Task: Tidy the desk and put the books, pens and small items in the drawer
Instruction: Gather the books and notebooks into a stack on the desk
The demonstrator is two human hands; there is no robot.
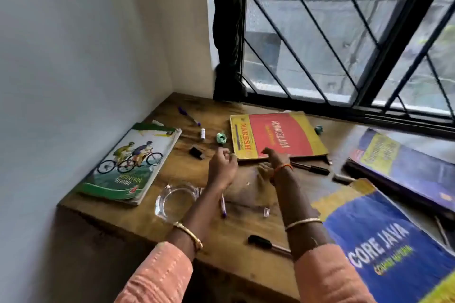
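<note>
While both hands hover over the middle of the table (241, 241), the red Advanced Java book (278, 134) lies flat near the window, just beyond them. The left hand (221, 167) is loosely curled and appears to hold nothing, though blur leaves this uncertain. The fingers (267, 151) of the right hand (275, 157) are laid at the book's near edge; whether they are closed on it cannot be told. A thin, floppy softcover is judged likely, light but prone to sagging, so it is best taken along the spine side with the thumb on top. The purple pen (223, 205) by the left wrist would roll easily. The glass dish (176, 200) is judged fragile and slippery.
</note>
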